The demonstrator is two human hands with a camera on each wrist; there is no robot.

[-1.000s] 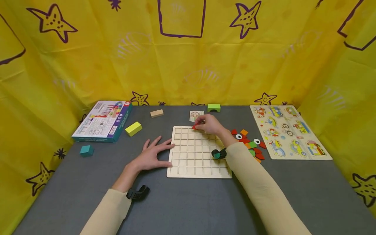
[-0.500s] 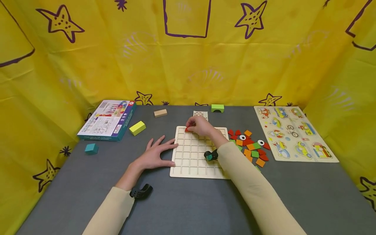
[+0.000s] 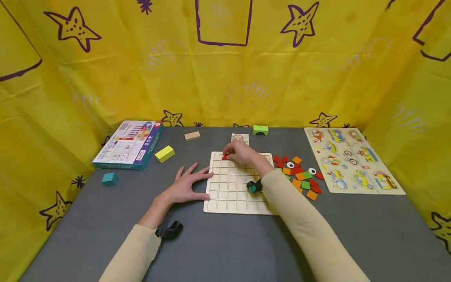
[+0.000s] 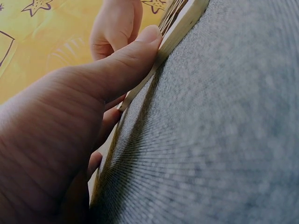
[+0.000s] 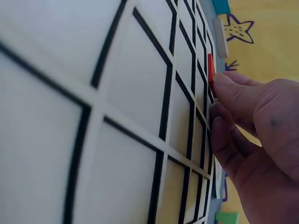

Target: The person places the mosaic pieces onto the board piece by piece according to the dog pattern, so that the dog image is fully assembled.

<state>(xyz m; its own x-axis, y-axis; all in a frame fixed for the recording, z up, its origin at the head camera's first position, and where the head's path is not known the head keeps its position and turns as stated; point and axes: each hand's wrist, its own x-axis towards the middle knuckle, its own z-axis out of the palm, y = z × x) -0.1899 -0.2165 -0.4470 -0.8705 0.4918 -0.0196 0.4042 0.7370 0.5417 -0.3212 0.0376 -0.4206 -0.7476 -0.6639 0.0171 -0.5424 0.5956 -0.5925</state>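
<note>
A pale wooden grid board (image 3: 234, 187) lies flat in the middle of the table. At its far edge, near the left corner, my right hand (image 3: 240, 152) pinches a small red tile (image 3: 225, 157) over the top row. The right wrist view shows the red tile (image 5: 210, 67) edge-on at the thumb tip, right at the grid's dividers. My left hand (image 3: 184, 188) is spread beside the board's left side, with thumb and fingertips touching the rim. In the left wrist view the thumb (image 4: 133, 53) lies straight along the board's edge.
Loose red, orange and green tiles (image 3: 305, 185) lie right of the board, two with eye prints. A pattern card (image 3: 240, 137) sits behind it. Around are a vehicle puzzle board (image 3: 352, 164), boxed game (image 3: 119, 150), yellow block (image 3: 165, 154), wooden block (image 3: 192, 136), green arch (image 3: 260, 130) and teal block (image 3: 110, 179).
My right hand has moved left along the board's far row with the red tile, then lowered slightly onto the grid. The left hand stays at the rim. The head view has shifted a little.
</note>
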